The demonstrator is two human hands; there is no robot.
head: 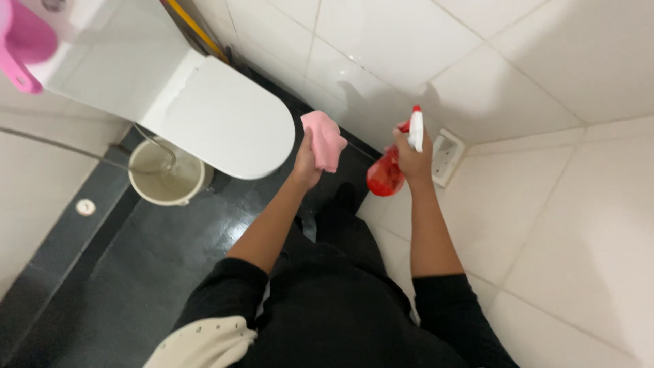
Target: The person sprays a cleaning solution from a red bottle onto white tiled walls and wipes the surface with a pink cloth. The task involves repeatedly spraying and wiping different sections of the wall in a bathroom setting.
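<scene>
My left hand (305, 163) is closed around a pink cloth (325, 138), held up in front of me just right of the white toilet (218, 116), whose lid is shut. My right hand (413, 158) grips a red spray bottle (385, 174) with a white and red trigger head (415, 127), held close to the white tiled wall (545, 75). Both forearms are bare below black sleeves. The two hands are a short distance apart and level with each other.
A cream bucket (166, 178) with water stands on the dark floor (136, 272) under the toilet, a thin hose leading to it. A pink object (24, 48) sits at top left. A white wall fitting (446, 157) is beside the bottle.
</scene>
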